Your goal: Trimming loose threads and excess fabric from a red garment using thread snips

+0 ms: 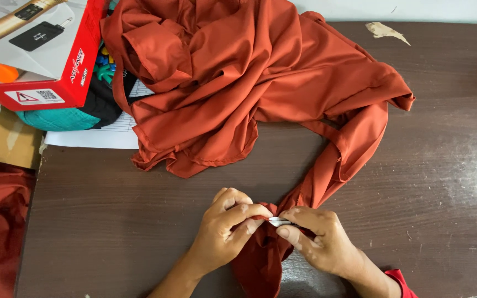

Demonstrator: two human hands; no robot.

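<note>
At the bottom middle of the picture, two bare hands meet on a long strip of orange-red cloth (282,110). The left hand (228,227) is curled shut, pinching the cloth with its fingers. The right hand (318,237) is curled shut too, and its fingertips pinch a small white tag (278,222) on the cloth. The two hands are almost touching. The strip runs up the right side to a big crumpled heap of the same cloth at the top middle, lying on a dark brown wooden table (443,182).

In the upper left corner sits a box (40,49) that is white on top and red on its sides. Its red side has a small white label with a red warning triangle and a black square code. Under the box lie a teal thing (56,118), something black, and a white sheet of paper (100,135). A flat brown cardboard piece (4,140) lies at the left edge.
</note>
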